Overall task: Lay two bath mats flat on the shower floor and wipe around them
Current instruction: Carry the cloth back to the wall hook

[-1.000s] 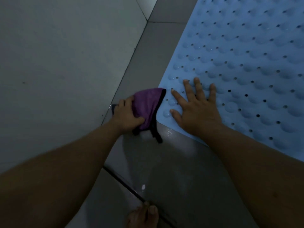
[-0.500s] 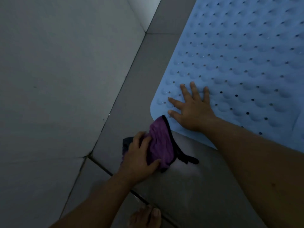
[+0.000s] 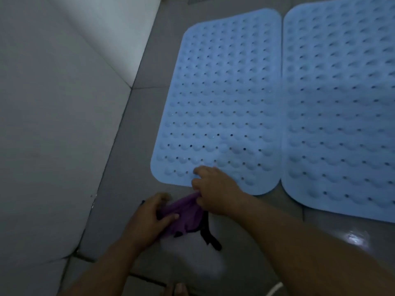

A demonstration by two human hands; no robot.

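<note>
Two light blue bath mats with bumps and small holes lie flat side by side on the grey tiled shower floor (image 3: pixel 136 146). The left mat (image 3: pixel 224 99) shows whole; the right mat (image 3: pixel 342 107) runs off the frame. A purple cloth with black trim (image 3: pixel 183 218) lies bunched on the floor just below the left mat's near edge. My left hand (image 3: pixel 147 218) grips the cloth's left side. My right hand (image 3: pixel 213 189) pinches its upper right part, with the fingers over the mat's near edge.
A white tiled wall (image 3: pixel 53 124) rises along the left and meets the floor in a slanted line. A wet shine (image 3: pixel 354 240) glints on the floor at the right. My toes (image 3: pixel 179 290) show at the bottom edge.
My right hand lifted off the left mat and took hold of the cloth. The cloth and left hand drew back toward me. The view pulled back, showing both mats.
</note>
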